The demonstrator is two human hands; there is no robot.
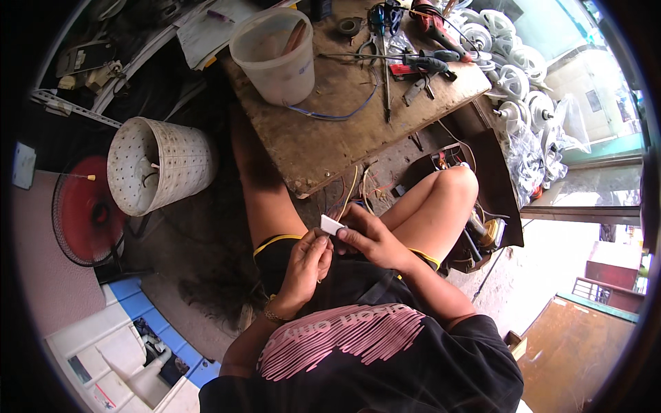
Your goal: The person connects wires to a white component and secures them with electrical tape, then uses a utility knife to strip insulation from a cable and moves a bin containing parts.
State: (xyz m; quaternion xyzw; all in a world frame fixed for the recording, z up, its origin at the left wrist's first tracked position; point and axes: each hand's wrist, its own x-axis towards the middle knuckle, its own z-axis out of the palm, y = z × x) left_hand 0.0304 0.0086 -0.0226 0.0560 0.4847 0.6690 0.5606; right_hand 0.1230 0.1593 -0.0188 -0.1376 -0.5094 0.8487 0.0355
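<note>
Over my lap, a small white flat piece with straight edges [330,224] sits between my two hands; its exact kind I cannot make out. My right hand [372,239] grips it, the thumb pressed on its near edge. The fingers of my left hand [307,263] are pinched together against its lower left side, and whether they hold something else too is hidden. Just beyond the hands, several thin loose wires [354,186] hang below the table's edge.
A worn wooden table [330,148] ahead carries a translucent bucket [279,79], a red power tool [435,27], screwdrivers and pliers [372,48]. A perforated white tub [182,162] and red fan [96,210] stand left. White plastic wheel-shaped parts [513,82] pile up right, above an open toolbox [492,234].
</note>
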